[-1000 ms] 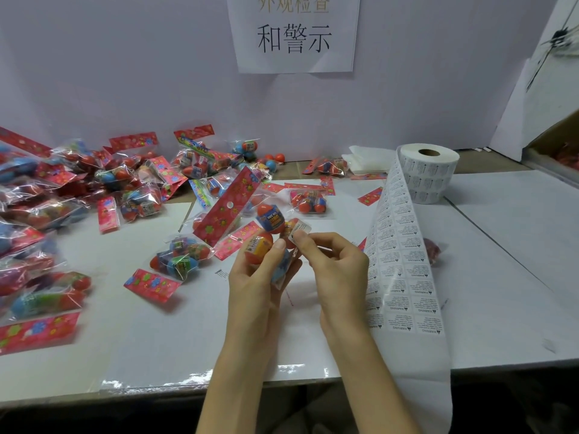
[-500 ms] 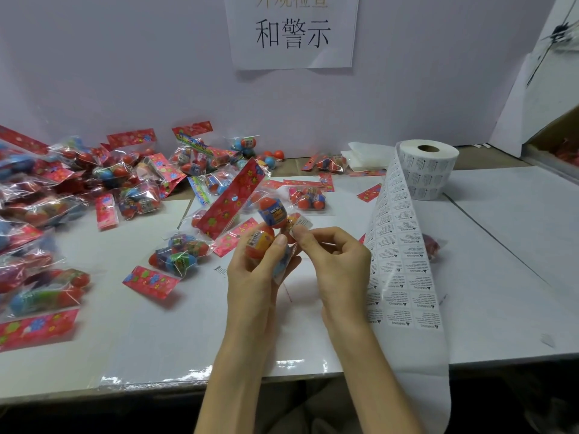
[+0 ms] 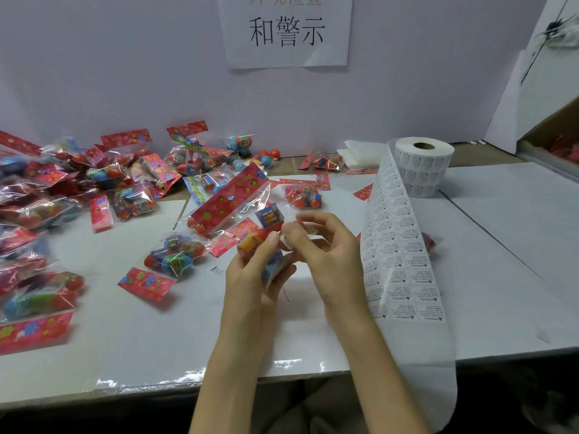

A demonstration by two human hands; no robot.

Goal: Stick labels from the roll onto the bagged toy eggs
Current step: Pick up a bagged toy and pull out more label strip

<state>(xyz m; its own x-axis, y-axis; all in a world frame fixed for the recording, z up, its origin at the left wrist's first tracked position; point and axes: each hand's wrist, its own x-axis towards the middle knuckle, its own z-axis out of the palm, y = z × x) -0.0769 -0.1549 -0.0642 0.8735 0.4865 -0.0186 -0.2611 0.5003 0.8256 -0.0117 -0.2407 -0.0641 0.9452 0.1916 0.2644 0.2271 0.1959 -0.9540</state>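
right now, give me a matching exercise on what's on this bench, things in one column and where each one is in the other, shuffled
Things
1. label roll
2. bag of eggs
3. single label
4. paper sign

Places
a. fixed on the back wall
b. pinched in the right hand
c. standing on end at the far side of the table
d. gripped in the left hand

Pairs: 1-c, 2-d, 3-b, 4-a
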